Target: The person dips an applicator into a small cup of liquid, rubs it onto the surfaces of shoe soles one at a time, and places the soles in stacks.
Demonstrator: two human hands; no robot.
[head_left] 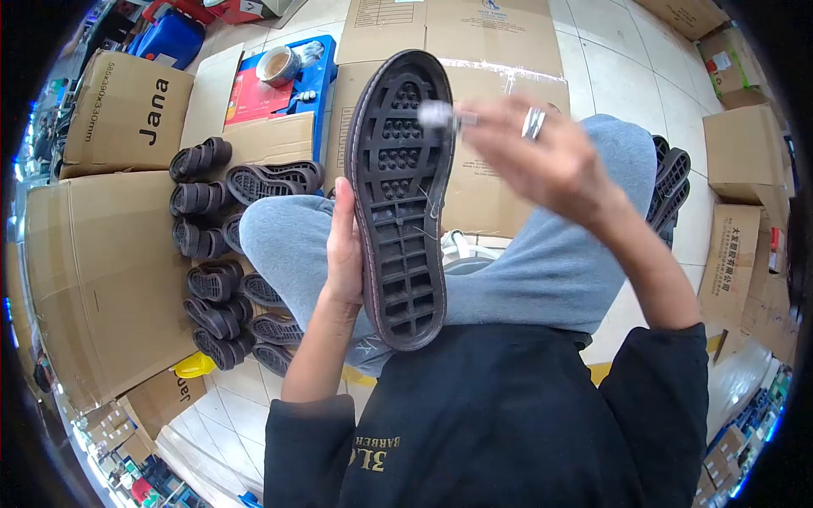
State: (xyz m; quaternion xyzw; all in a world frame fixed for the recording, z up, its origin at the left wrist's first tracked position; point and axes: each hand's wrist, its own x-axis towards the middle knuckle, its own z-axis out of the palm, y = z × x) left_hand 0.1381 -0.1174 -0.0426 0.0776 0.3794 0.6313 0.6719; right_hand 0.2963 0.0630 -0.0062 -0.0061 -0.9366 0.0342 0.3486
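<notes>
My left hand (342,264) grips a dark brown shoe sole (402,216) by its left edge, thumb along the side. The sole stands nearly upright over my lap, its ribbed, studded cavity facing me. Pale loose threads (430,218) stick out near its right edge. Blurred by motion, my right hand (550,157), with a ring on one finger, is closed around a small brush (437,114). The brush's whitish tip is over the upper part of the sole; whether it touches cannot be told.
Several more soles (212,279) lie in stacks on the left, others (669,182) beyond my right knee. A cup of pale liquid (278,65) stands on a blue tray (326,102). Cardboard boxes (118,271) line both sides, and flattened cardboard (500,178) covers the floor ahead.
</notes>
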